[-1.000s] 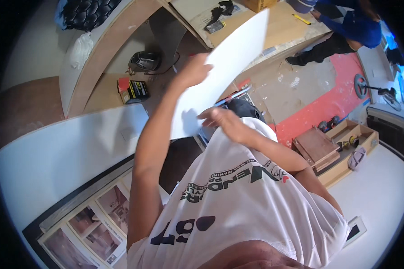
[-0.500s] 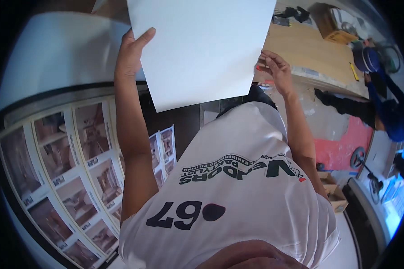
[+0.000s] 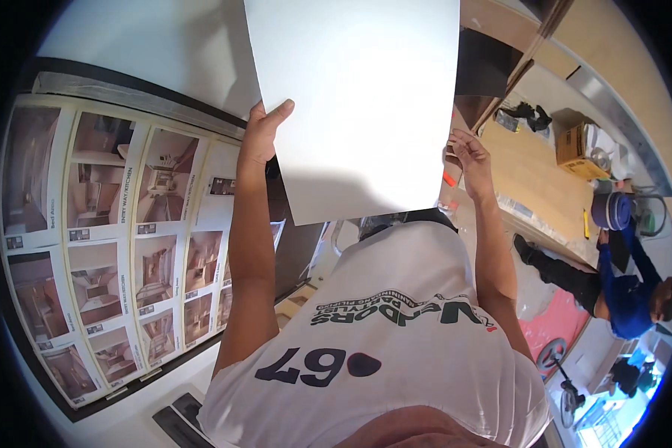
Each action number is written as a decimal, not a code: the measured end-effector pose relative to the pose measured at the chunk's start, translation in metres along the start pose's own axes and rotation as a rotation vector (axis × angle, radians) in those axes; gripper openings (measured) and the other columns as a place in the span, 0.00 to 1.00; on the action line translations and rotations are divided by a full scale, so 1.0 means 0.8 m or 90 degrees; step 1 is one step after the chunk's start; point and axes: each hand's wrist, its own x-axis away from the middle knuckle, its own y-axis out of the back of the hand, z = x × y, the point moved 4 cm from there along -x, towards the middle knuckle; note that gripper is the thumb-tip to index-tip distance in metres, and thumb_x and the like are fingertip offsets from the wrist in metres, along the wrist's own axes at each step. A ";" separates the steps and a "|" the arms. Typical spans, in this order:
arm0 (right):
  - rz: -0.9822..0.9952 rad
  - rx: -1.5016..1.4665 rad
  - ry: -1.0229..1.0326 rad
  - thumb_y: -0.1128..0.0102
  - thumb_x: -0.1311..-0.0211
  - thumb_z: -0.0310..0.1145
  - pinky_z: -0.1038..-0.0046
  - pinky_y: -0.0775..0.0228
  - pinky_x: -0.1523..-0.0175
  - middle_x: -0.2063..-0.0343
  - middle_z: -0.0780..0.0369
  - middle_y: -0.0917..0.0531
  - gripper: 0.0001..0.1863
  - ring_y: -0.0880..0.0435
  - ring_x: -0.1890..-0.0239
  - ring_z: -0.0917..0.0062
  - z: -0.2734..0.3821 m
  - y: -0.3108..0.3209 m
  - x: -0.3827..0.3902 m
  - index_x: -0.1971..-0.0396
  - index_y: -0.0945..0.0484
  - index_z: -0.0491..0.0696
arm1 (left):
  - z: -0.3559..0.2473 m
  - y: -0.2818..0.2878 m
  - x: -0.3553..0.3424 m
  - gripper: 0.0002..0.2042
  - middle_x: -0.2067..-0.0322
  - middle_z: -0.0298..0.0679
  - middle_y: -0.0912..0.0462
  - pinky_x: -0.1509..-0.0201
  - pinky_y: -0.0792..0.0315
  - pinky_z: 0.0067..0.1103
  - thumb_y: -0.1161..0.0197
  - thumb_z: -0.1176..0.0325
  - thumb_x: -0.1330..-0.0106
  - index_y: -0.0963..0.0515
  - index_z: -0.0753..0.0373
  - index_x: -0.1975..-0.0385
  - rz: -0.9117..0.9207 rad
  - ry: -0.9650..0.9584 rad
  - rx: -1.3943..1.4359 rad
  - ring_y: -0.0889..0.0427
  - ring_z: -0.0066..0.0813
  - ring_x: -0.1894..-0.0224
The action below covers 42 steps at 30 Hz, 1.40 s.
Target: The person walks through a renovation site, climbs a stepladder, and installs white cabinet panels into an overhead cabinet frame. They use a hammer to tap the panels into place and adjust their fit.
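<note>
One white sheet (image 3: pixel 362 112) between left grip (image 3: pixel 263 134) and right grip (image 3: pixel 472 163)

White shirt (image 3: pixel 418 265) with dark print (image 3: pixel 300 367)

Across the room from me, the left one of two wide fisheye cameras is riding on this person's head and facing down. From close above, it is looking over the white shirt (image 3: pixel 403 291) toward the left hand (image 3: pixel 264 136) and right hand (image 3: pixel 470 163). The white sheet (image 3: pixel 366 97) is running past the upper edge. The photo board (image 3: pixel 133 239) is bending along the left rim, while a co-worker in blue (image 3: pixel 632 302) is appearing smaller, farther off at right. Darkness is rounding the corners.
</note>
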 end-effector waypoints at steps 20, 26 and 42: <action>0.306 0.449 0.162 0.39 0.39 0.31 0.75 0.27 0.61 0.64 0.59 0.16 0.15 0.21 0.68 0.80 0.066 -0.198 -0.137 0.54 0.21 0.40 | -0.020 0.137 0.161 0.25 0.49 0.45 0.25 0.45 0.25 0.32 0.35 0.82 0.43 0.32 0.67 0.43 -0.370 -0.136 0.021 0.23 0.36 0.49; 0.247 0.636 0.364 0.43 0.35 0.29 0.76 0.27 0.51 0.57 0.59 0.16 0.15 0.19 0.58 0.78 0.195 -0.199 -0.195 0.49 0.23 0.43 | -0.025 0.184 0.277 0.15 0.56 0.41 0.20 0.48 0.24 0.28 0.35 0.78 0.40 0.25 0.67 0.53 -0.652 -0.134 -0.068 0.21 0.30 0.56; 0.063 0.952 0.631 0.43 0.39 0.52 0.59 0.32 0.41 0.45 0.48 0.25 0.30 0.26 0.44 0.55 0.260 -0.195 -0.491 0.44 0.28 0.46 | -0.083 0.146 0.292 0.19 0.63 0.45 0.18 0.58 0.23 0.24 0.32 0.64 0.39 0.24 0.76 0.59 -0.824 -0.193 -0.264 0.21 0.28 0.64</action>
